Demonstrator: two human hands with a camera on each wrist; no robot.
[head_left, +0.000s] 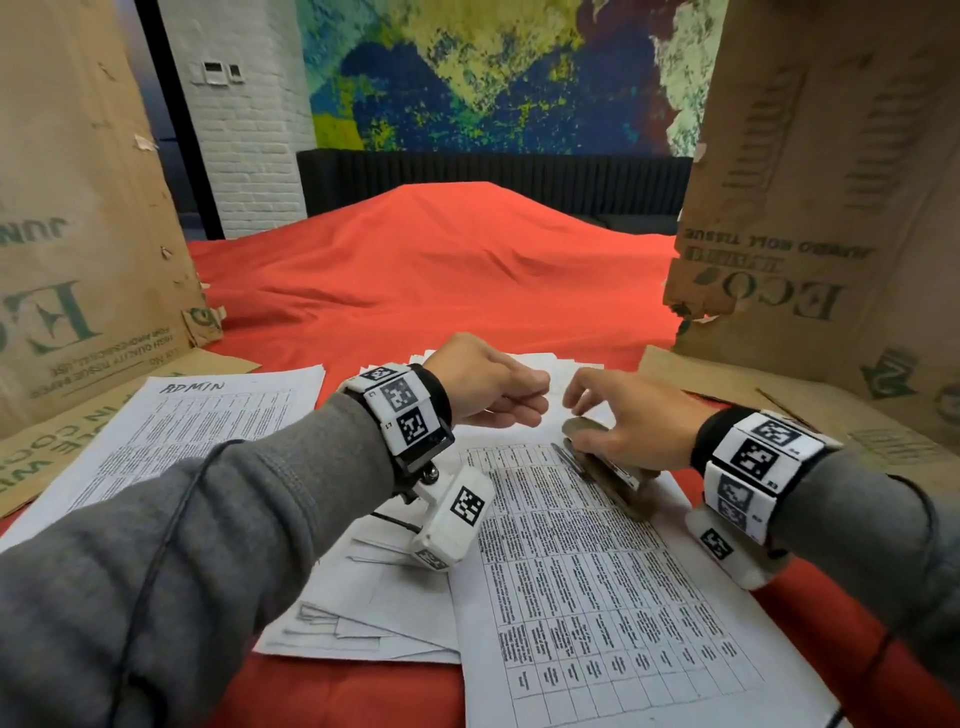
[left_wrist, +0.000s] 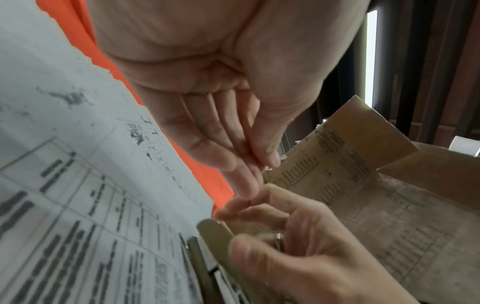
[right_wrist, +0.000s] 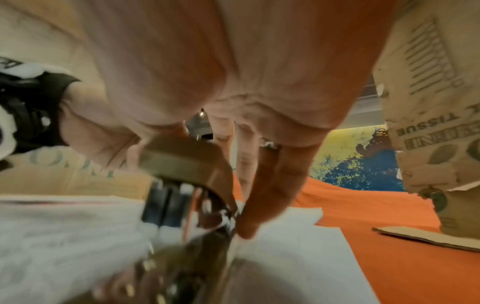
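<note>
A brass-coloured stapler sits on the top edge of a printed table sheet. My right hand grips it, fingers curled over its top and thumb at its side. My left hand hovers just left of the stapler's head, above the paper's far edge. Its fingers are bunched with the thumb pressed against their tips, and nothing shows between them. The two hands' fingertips almost meet.
A stack headed "ADMIN" lies to the left, and loose folded sheets lie under my left forearm. Cardboard boxes stand at the left and the right. A red cloth covers the table beyond.
</note>
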